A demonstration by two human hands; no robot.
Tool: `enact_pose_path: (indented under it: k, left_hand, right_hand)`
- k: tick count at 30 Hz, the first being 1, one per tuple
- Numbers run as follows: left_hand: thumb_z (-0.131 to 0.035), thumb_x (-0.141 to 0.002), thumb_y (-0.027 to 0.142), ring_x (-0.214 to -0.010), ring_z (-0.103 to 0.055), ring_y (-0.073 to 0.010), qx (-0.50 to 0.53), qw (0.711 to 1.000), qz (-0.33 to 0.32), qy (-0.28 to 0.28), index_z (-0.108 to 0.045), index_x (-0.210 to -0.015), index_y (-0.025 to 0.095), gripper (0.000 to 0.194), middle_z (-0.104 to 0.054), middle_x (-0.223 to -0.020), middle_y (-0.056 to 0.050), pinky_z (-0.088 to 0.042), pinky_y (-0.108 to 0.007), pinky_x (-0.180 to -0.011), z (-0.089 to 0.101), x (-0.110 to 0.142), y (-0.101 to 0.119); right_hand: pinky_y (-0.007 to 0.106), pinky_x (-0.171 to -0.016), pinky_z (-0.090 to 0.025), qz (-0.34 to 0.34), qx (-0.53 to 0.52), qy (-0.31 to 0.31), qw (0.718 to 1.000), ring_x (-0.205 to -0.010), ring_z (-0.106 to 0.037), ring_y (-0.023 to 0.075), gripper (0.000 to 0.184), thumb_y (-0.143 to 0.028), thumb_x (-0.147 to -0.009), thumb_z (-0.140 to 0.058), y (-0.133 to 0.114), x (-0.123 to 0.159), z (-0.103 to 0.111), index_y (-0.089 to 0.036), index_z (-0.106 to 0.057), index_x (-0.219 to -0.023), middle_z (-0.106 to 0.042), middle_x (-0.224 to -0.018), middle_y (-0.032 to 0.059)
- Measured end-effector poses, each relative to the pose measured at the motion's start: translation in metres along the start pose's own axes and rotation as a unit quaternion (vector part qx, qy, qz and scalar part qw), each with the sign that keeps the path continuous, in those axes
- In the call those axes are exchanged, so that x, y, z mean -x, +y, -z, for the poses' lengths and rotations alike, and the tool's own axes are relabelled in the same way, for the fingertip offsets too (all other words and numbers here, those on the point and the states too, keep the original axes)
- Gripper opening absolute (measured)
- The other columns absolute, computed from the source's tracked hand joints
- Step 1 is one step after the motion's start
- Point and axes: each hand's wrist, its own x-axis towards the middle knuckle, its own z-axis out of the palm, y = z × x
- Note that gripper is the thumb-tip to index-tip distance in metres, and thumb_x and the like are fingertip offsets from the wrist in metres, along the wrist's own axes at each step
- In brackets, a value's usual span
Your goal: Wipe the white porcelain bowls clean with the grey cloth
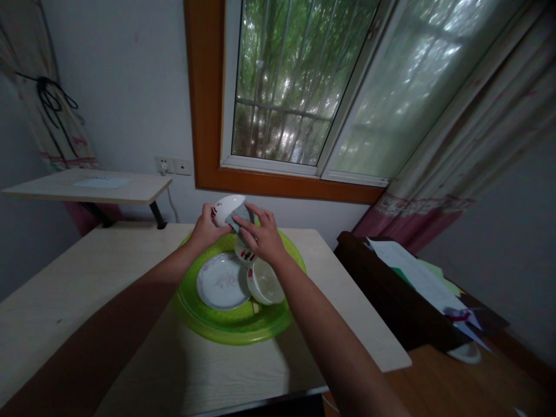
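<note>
My left hand point(207, 226) grips a white bowl point(230, 207) with a red and dark pattern, holding it tilted above the green basin point(234, 335). Fingers of my right hand point(263, 233) press a grey cloth point(240, 216) against the bowl's side. Inside the basin lie a white plate point(223, 281) with a faint floral print and a second bowl point(266, 282) tipped beside it. Another patterned bowl point(244, 250) shows partly beneath my right hand. A small pale stick-like piece point(255, 307) pokes out below the plate and bowl.
The basin stands on a pale wooden table point(347, 301). A raised shelf point(87, 185) is at the left, and wall sockets point(174, 166) are behind. To the right, a dark cabinet point(382, 295) carries papers point(417, 272). A window point(299, 87) and curtains point(469, 139) lie beyond.
</note>
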Motion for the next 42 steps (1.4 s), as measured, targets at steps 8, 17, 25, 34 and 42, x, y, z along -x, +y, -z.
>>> enact_pose_path:
  k: [8, 17, 25, 34, 42]
  left_hand:
    - [-0.08, -0.06, 0.05, -0.09, -0.061, -0.0199, 0.061, 0.998, 0.018, 0.026, -0.041, -0.105, 0.022, 0.066, -0.055, -0.101, -0.003, -0.052, -0.033, -0.076, 0.002, -0.005, -0.01]
    - [-0.081, -0.06, 0.048, -0.091, -0.061, -0.02, 0.079, 0.997, 0.02, 0.013, -0.041, -0.101, 0.023, 0.062, -0.055, -0.099, -0.002, -0.053, -0.034, -0.077, 0.003, -0.005, -0.012]
    - [-0.081, -0.059, 0.037, -0.083, -0.059, -0.0174, -0.008, 0.999, -0.005, -0.048, -0.042, -0.101, 0.022, 0.059, -0.056, -0.093, 0.0, -0.048, -0.029, -0.071, 0.001, 0.001, -0.007]
    - [-0.081, -0.061, 0.041, -0.084, -0.06, -0.0175, 0.036, 0.998, 0.008, -0.043, -0.042, -0.103, 0.022, 0.06, -0.057, -0.093, 0.0, -0.049, -0.029, -0.071, 0.0, -0.002, -0.01]
    - [-0.083, -0.061, 0.047, -0.089, -0.059, -0.018, 0.123, 0.992, 0.021, -0.014, -0.043, -0.102, 0.021, 0.063, -0.056, -0.098, -0.002, -0.05, -0.029, -0.074, 0.001, -0.008, -0.023]
  right_hand:
    - [0.048, -0.105, -0.046, -0.031, -0.067, 0.051, 0.996, -0.122, -0.052, 0.0247, 0.044, -0.031, -0.101, -0.05, 0.012, 0.004, -0.005, -0.036, -0.053, -0.144, -0.045, -0.151, 0.0055]
    - [0.05, -0.103, -0.046, -0.028, -0.051, 0.04, 0.998, -0.123, -0.05, 0.0264, 0.042, -0.034, -0.1, -0.052, 0.014, 0.005, -0.002, -0.038, -0.055, -0.142, -0.042, -0.152, 0.0049]
    - [0.052, -0.11, -0.038, 0.014, -0.017, 0.003, 1.0, -0.134, -0.041, 0.0289, 0.041, -0.033, -0.097, -0.057, 0.0, 0.003, 0.003, -0.042, -0.059, -0.137, -0.04, -0.154, 0.0014]
    - [0.05, -0.111, -0.038, 0.01, -0.02, 0.019, 1.0, -0.134, -0.042, 0.0276, 0.041, -0.031, -0.098, -0.055, 0.004, 0.002, 0.004, -0.039, -0.059, -0.138, -0.042, -0.153, 0.0027]
    - [0.051, -0.11, -0.04, 0.009, -0.065, 0.078, 0.995, -0.132, -0.046, 0.0272, 0.041, -0.028, -0.097, -0.055, 0.017, 0.006, 0.001, -0.036, -0.061, -0.137, -0.046, -0.149, 0.0054]
